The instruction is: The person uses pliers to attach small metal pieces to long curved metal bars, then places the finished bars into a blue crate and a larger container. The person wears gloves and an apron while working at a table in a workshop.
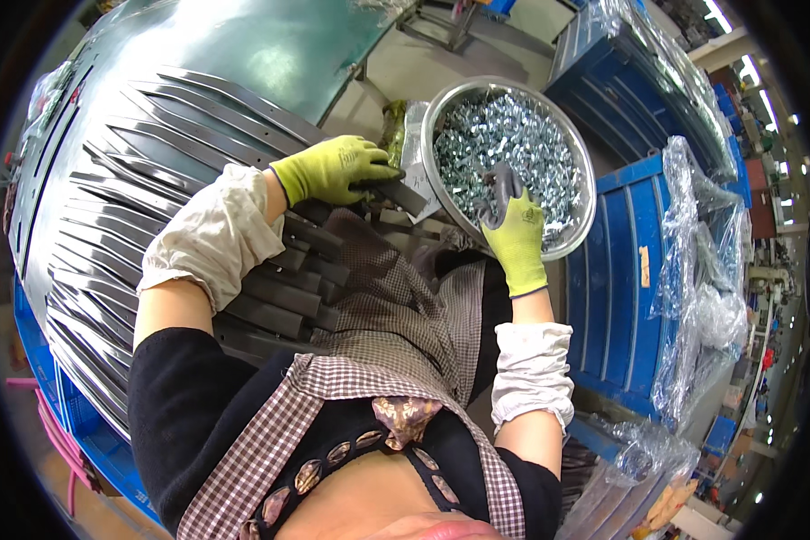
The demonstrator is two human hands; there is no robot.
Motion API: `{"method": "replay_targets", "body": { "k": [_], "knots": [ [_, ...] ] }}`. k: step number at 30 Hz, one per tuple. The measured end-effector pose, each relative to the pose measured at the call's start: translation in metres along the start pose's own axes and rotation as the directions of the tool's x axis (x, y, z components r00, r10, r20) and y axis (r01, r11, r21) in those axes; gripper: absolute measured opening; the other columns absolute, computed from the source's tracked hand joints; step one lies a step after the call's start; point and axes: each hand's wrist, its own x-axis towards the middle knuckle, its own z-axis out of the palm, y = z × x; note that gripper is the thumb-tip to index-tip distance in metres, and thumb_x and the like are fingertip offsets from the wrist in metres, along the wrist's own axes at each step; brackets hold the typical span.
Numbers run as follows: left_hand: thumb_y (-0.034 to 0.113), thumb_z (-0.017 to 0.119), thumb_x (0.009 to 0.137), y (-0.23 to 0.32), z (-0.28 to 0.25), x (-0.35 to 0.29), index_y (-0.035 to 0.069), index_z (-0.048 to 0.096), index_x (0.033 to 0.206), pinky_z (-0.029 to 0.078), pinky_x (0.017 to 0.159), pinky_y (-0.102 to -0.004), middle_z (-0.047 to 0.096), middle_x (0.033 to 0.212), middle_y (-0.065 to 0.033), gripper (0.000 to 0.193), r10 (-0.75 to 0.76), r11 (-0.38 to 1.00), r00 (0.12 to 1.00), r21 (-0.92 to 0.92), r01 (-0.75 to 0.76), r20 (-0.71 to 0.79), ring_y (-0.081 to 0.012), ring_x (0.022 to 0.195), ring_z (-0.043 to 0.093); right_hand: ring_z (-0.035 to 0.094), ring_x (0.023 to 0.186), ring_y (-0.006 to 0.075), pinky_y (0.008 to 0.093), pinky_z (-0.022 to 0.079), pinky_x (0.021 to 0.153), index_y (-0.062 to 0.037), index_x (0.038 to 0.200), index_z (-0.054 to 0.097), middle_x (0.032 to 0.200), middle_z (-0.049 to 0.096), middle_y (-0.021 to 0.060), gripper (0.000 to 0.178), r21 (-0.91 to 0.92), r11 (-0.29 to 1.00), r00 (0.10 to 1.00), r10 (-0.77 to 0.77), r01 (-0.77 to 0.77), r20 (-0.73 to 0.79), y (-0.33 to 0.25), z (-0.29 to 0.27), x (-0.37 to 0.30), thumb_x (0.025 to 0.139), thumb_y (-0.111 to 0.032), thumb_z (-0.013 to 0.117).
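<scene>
My left hand (337, 171), in a yellow-green glove with dark grey palm and fingers, is closed around the end of a dark metal strip (403, 195). That end points toward a large round metal basin (588, 193) full of small shiny metal pieces (549, 148). Inside the basin, my right hand (516, 225) wears a matching glove. Its fingers stretch out onto the pieces, with the thumb a little apart. Whether a piece lies under the fingertips is hidden. Many long dark metal strips (166, 135) lie spread and overlapping across the table at the left.
The strips lie on a green-topped table (270, 54). Close beyond the basin, on the right, stand blue metal bins (616, 279) partly covered in clear plastic wrap (702, 306). A paper tag (423, 193) hangs at the basin's left side. Strip ends stick out over my lap.
</scene>
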Motion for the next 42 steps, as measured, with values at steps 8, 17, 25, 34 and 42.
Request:
{"method": "replay_targets", "body": {
  "k": [8,17,25,34,42],
  "knots": [
    [0.027,0.070,0.074,0.063,-0.035,-0.033,0.005,0.058,0.125,0.049,0.086,-0.0437,0.059,0.109,-0.0169,0.057,0.155,0.986,0.987,-0.058,-0.158,-0.051,-0.0346,0.099,0.059,0.051,0.119,0.0413,0.0469,0.047,0.097,-0.0085,0.138,0.046,0.136,0.048,0.0195,0.068,0.180,0.971,0.973,-0.124,0.160,-0.196,-0.016,-0.026,-0.022,0.075,-0.015,0.071],
    [0.030,0.072,0.075,0.167,-0.047,-0.153,0.010,0.053,0.133,0.040,0.100,-0.0474,0.055,0.127,-0.0148,0.064,-0.179,0.965,0.981,0.181,0.190,-0.078,-0.0326,0.118,0.052,0.053,0.114,0.0417,0.0469,0.046,0.093,-0.0071,0.133,0.049,0.129,0.052,0.0198,0.058,0.347,0.909,0.965,-0.167,0.229,-0.200,-0.053,-0.014,-0.096,0.079,-0.015,0.069],
    [0.039,0.049,0.097,0.154,0.000,-0.196,0.017,0.042,0.145,0.013,0.118,-0.0518,0.038,0.150,-0.0124,0.053,-0.519,0.817,0.816,0.132,0.561,-0.256,-0.0328,0.142,0.028,0.053,0.114,0.0376,0.0504,0.046,0.092,-0.0051,0.116,0.060,0.122,0.058,0.0158,0.045,0.259,0.966,0.994,-0.030,0.001,0.108,-0.021,0.018,-0.172,0.079,-0.029,0.070],
    [0.037,0.054,0.094,0.152,-0.014,-0.181,0.015,0.043,0.143,0.015,0.118,-0.0537,0.039,0.148,-0.0140,0.055,-0.522,0.827,0.823,0.103,0.553,-0.225,-0.0347,0.140,0.031,0.048,0.122,0.0416,0.0521,0.042,0.097,-0.0131,0.119,0.062,0.128,0.057,0.0143,0.051,0.221,0.971,0.961,0.029,-0.093,0.275,-0.005,0.128,-0.239,0.080,-0.044,0.070],
    [0.036,0.056,0.090,0.153,-0.039,-0.175,0.018,0.042,0.145,0.013,0.118,-0.0560,0.037,0.150,-0.0118,0.059,-0.658,0.753,0.752,-0.044,0.656,-0.035,-0.0328,0.143,0.028,0.046,0.122,0.0436,0.0533,0.040,0.099,-0.0124,0.116,0.065,0.136,0.053,0.0104,0.050,0.229,0.920,0.812,0.139,-0.318,0.567,-0.020,0.130,-0.192,0.083,-0.049,0.065]
  ]
}}
